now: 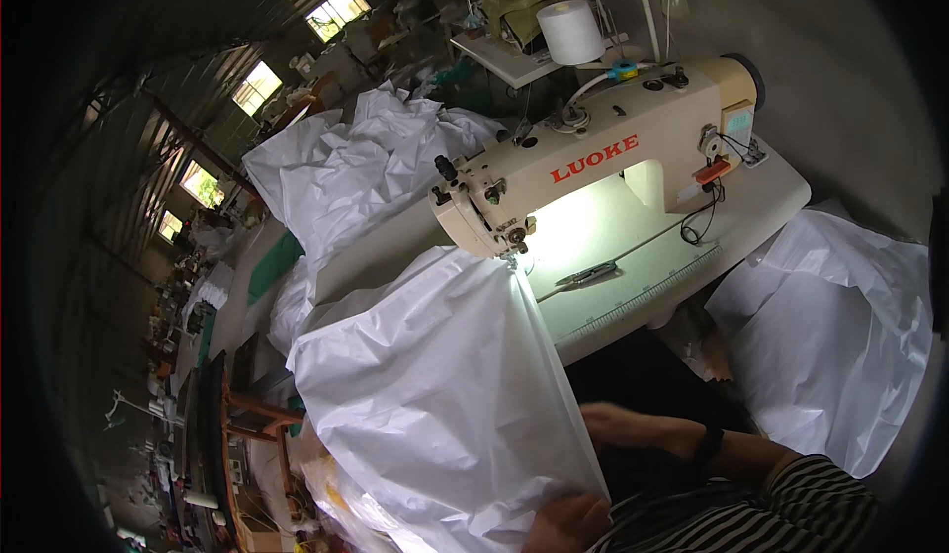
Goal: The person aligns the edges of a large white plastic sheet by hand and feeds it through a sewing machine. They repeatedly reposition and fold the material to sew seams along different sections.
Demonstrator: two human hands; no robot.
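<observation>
White fabric (pixel 435 385) drapes off the counter (pixel 633 247) above the left hand (pixel 565 521), which pinches its edge (half cut off). Right hand (pixel 618 423) lies beside it, grip unclear. Dim workshop behind.

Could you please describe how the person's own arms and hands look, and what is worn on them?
Both hands are bare, without gloves. The right hand has a dark band at the wrist. The sleeve has black and white stripes. The left hand shows only partly at the lower edge; its sleeve cannot be told.
</observation>
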